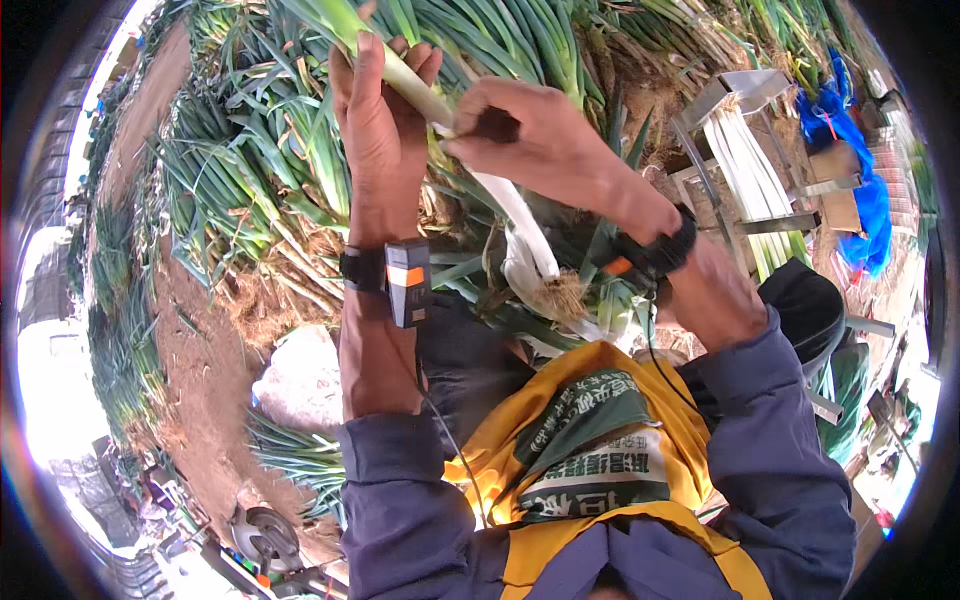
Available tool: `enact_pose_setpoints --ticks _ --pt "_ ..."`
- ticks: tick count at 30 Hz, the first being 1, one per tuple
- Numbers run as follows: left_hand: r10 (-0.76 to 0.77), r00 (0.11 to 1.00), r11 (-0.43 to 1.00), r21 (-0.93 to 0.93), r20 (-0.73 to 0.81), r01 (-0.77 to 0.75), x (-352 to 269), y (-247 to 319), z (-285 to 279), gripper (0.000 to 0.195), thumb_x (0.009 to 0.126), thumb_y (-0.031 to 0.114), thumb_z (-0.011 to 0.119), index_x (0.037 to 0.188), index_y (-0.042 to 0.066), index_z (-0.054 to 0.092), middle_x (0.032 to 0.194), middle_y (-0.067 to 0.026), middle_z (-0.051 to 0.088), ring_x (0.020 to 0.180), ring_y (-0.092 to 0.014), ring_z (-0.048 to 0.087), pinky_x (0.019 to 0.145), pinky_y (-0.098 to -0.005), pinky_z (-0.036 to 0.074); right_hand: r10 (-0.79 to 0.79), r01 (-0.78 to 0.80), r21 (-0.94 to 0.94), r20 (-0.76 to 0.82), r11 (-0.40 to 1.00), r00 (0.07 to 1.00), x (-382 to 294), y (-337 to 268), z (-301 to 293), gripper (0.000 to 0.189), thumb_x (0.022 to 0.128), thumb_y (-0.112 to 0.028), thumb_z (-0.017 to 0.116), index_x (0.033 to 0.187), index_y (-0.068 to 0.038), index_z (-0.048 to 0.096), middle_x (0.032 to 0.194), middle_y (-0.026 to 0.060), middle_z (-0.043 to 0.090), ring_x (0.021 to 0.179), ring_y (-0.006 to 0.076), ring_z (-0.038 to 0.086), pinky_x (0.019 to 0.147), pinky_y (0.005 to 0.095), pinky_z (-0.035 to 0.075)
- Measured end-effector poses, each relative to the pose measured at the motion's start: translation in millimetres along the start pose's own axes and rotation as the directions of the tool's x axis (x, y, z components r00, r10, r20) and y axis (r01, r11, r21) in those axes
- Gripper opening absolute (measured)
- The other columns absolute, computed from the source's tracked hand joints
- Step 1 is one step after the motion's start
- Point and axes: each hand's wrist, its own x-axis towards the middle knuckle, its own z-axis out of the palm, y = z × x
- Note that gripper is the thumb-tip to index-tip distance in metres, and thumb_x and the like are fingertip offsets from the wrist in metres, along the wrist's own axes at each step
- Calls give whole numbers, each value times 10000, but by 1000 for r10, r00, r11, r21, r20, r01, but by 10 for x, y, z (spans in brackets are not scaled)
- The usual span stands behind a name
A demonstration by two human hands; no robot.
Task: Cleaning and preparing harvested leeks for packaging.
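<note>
My left hand [386,112] is raised at the top centre, its fingers around the stalk of a large green onion or leek [412,86]. My right hand [525,139] is just to its right, thumb and fingers pinched together at the lower end of the same stalk; what exactly lies between those fingertips is blurred. Below my right hand a peeled white stalk [529,229] slants down to a rooty end [562,294], with loose pale outer layers beside it. Both my wrists wear black straps with cables.
Heaps of long green onions [232,180] lie on the soil to the left and ahead. On the right, a metal frame [776,223] holds a bundle of white stalks [750,165]. Blue plastic sheeting [874,202] lies beyond it. A yellow printed apron [600,442] covers my lap.
</note>
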Motion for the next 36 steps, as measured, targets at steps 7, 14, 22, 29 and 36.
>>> enact_pose_setpoints --ticks 7,14,22,29,36 --pt "170 985 983 79 -39 -167 46 50 59 231 992 208 644 1127 98 493 873 -49 556 681 -133 528 590 -281 450 317 -295 282 -33 913 948 -255 -254 -92 135 946 -82 685 954 -36 559 734 -2 566 581 49 539 490 220 413" --pt "298 934 954 90 -196 -285 260 180 -244 344 928 212 731 1166 122 500 793 -24 568 607 -127 549 521 -266 441 441 -199 601 -286 774 851 -900 -489 -303 144 934 -4 650 917 -52 516 776 44 626 545 63 561 433 207 418" --pt "349 874 937 92 -337 -338 346 315 -548 226 954 185 692 1052 142 493 804 -7 508 674 -135 506 590 -298 436 498 70 755 -495 652 712 -1431 -585 -853 19 996 -81 562 1006 -65 565 958 61 648 627 39 441 517 197 378" --pt "337 869 941 115 -362 -317 276 329 -590 245 958 188 691 1056 151 469 793 -8 509 663 -133 510 591 -298 440 518 321 833 -537 451 666 -1792 -501 -1265 127 1001 -49 549 1044 67 577 860 49 566 686 62 440 546 181 377" --pt "413 850 910 175 -327 -375 250 385 -635 331 910 199 751 1085 167 472 767 -5 539 637 -121 521 569 -296 457 525 415 776 -628 474 575 -1979 -216 -1474 76 983 -17 584 1010 50 562 810 38 525 704 107 471 603 221 434"
